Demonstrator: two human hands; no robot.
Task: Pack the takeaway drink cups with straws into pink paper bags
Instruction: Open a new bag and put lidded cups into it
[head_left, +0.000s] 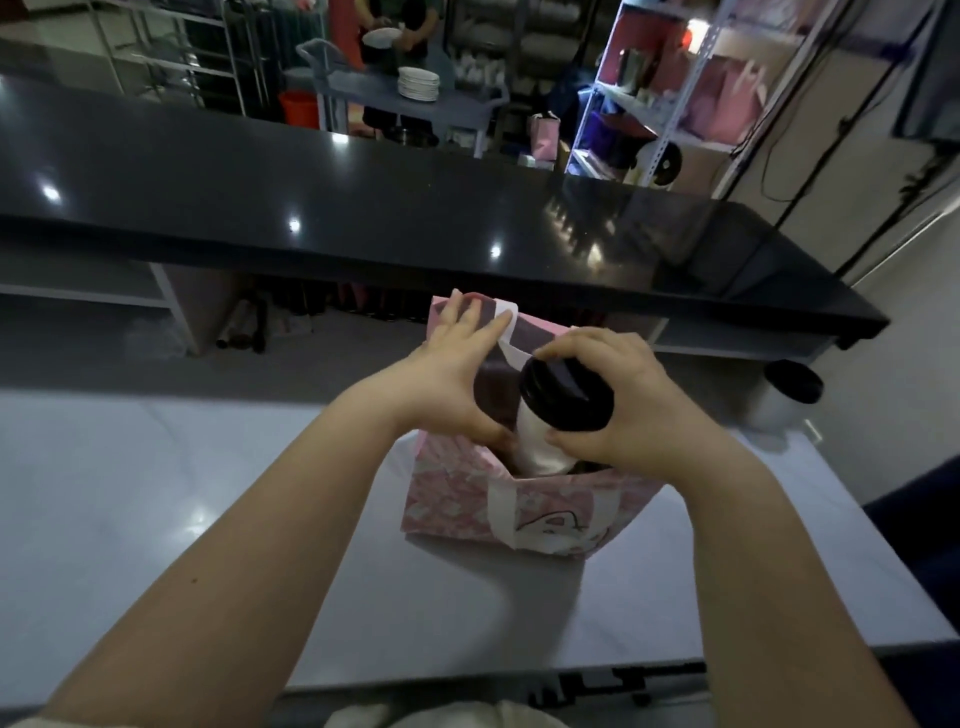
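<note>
Currently my right hand (618, 410) clasps the cup (535, 441) by its black lid (566, 395), fingers curled round the rim, with the cup upright and half inside the bag (452, 499). My left hand (441, 374), fingers straight, presses the bag's far wall back, probably to keep the mouth open. The bag stands on the table (156, 493).

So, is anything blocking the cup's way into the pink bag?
Nothing visible does. The left hand holds the pink paper bag open, and the black-lidded cup in the right hand sits partway inside. The bag's white handle droops beside the lid.
</note>
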